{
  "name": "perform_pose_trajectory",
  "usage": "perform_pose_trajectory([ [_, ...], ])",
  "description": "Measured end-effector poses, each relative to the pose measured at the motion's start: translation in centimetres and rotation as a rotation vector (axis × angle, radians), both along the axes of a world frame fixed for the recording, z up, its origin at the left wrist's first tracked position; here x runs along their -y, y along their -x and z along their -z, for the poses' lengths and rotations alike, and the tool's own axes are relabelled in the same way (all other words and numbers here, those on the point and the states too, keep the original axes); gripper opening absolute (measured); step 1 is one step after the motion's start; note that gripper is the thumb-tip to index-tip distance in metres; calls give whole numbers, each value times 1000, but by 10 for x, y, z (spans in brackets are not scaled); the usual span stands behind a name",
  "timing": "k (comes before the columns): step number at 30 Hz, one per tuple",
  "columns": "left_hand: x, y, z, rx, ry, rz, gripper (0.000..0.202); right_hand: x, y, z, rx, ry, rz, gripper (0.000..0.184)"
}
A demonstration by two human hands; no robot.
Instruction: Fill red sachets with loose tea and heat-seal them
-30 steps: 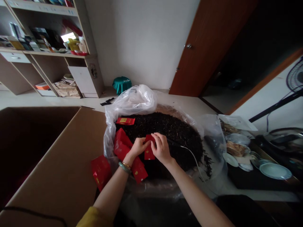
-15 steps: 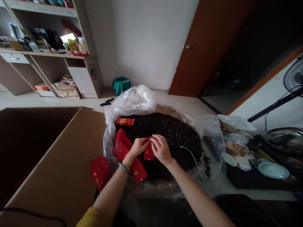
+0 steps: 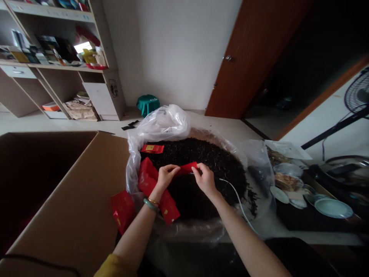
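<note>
Between my two hands a small red packet (image 3: 186, 168) is held level over a heap of dark tea leaves (image 3: 221, 157). My left hand (image 3: 166, 176) pinches its left end, and my right hand (image 3: 204, 177) grips the right end with thumb and fingers. A clear plastic bag (image 3: 170, 119) lines the space around the leaves. Under my left forearm lie larger red pouches (image 3: 148, 179), partly covered by the arm. One flat red packet (image 3: 152, 149) rests on the leaves at the far left. A white cable (image 3: 236, 194) runs across the heap to the right.
A big cardboard box (image 3: 83, 184) stands open at the left, with another red pouch (image 3: 123, 207) beside its wall. On the right are a pale bowl (image 3: 333, 207), a small plate (image 3: 279, 194) and a black fan (image 3: 357, 92). A teal-covered stool (image 3: 148, 104) stands by the wall.
The red packet has turned from hanging upright to lying level, stretched between both hands. My right hand has shifted right, away from my left.
</note>
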State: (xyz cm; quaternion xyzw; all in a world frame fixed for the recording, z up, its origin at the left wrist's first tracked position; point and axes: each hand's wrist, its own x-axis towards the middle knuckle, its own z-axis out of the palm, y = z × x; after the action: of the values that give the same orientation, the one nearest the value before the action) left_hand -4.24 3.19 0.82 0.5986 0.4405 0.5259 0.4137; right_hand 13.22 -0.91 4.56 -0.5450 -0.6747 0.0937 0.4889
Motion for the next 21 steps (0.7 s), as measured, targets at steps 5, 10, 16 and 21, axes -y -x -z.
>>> perform_pose_trajectory([
  [5,-2,4,0,49,45,27,29,7,3,3,-488,445,-316,34],
  [10,1,0,-1,19,21,90,30,2,1,13,-456,515,-348,34],
  [16,-2,-1,4,317,225,55,51,2,5,27,-85,220,-106,24],
  [21,-5,1,6,369,335,121,53,8,14,16,-85,405,-290,26],
])
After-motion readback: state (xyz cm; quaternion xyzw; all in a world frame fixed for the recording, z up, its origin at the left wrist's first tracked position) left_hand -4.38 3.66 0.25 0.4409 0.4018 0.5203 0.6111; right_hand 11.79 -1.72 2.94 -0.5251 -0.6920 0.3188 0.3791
